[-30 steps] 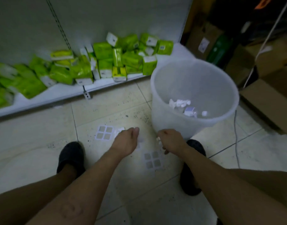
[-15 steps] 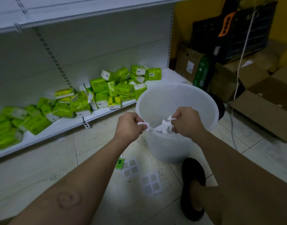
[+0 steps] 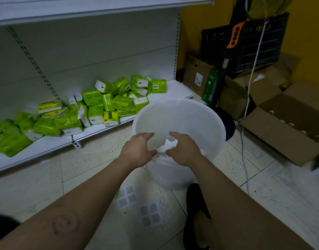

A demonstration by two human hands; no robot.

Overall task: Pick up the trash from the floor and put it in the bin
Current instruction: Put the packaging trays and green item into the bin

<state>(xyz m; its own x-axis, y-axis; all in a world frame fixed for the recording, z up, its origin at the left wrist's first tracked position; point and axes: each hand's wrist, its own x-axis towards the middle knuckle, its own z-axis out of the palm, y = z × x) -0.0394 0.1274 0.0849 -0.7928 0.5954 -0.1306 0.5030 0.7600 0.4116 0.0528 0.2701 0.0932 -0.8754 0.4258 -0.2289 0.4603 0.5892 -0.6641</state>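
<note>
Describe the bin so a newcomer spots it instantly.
Start at the white shelf holding green tissue packs. On the floor before its right end stands the bin. It alone is round and translucent white; nearby are brown cardboard boxes and a black crate.

pale tiled floor [image 3: 46,186], dark-speckled. a white bin [image 3: 173,177] (translucent) is stood on it, black shoe [image 3: 194,204] just beside. two four-square white sheets [image 3: 127,196] are laid flat nearby; cardboard boxes [image 3: 281,138] are set rightward.

Left hand [image 3: 137,150] and right hand [image 3: 184,150] opened, releasing crumpled paper [image 3: 170,144] over bin [image 3: 182,118].
</note>
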